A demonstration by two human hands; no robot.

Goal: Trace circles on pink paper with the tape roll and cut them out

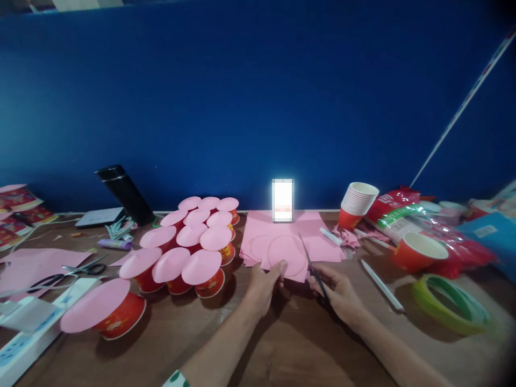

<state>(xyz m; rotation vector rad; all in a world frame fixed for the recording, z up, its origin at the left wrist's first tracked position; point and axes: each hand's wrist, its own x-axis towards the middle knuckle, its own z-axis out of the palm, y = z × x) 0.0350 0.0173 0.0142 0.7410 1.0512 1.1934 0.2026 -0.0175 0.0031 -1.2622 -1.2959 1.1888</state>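
My left hand (265, 286) pinches the near edge of a sheet of pink paper (287, 255) that has a circle drawn on it. In my right hand (336, 293) is a pair of dark scissors (316, 275), the blades pointing away from me along the sheet's right edge. How far the blades are parted cannot be made out. Beneath and behind lie more pink sheets (312, 223), one with another drawn circle. To the left stand several red paper cups (212, 285), upside down, each topped with a pink paper disc (201, 267).
A phone (283, 201) with a blurred screen stands at the back. Rightward are stacked cups (358, 201), a white pen (382, 285), green tape (449, 306) and a red plastic bag (443, 242). Leftward are a black flask (124, 193), other scissors (68, 273) and a power strip (44, 333).
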